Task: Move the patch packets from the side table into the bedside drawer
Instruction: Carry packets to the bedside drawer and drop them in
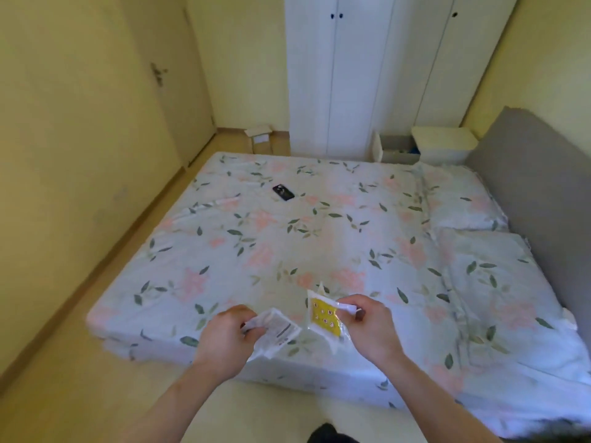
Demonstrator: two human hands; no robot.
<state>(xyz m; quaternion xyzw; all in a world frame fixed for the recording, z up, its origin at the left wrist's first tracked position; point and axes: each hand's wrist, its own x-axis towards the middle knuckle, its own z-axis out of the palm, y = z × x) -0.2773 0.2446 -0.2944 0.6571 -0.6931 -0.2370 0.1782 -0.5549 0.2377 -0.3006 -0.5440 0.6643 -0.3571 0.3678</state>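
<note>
while both hands are busy, the main danger is that a packet slips out before it reaches the drawer. the left hand [224,334] pinches a white packet [275,330] only by its near edge, between thumb and curled fingers, so most of it hangs free past the fingers. the right hand [367,324] pinches a yellow packet [324,314] by one corner in the same way. such thin, smooth packets are light and can slide out of a small pinch, i think, mostly when the arms swing during walking. if one falls, it lands on the bed [319,225] or on the floor beside the bed, and time is lost.

the second danger is the way to go. the open drawer [396,148] is at the far side of the bed, beside the small white cabinet [444,142] near the headboard, well apart from the hands. the person must go around the bed, and the phone [283,192] lies on the bed, so leaning across it is not wise.

both packets are held in the air over the near edge of the bed, close to each other but not touching. the long axis of the white packet runs from the left hand up and toward the right. the yellow packet's printed face is turned to the camera, and its long axis runs from the far upper corner down toward the near edge of the bed.
</note>
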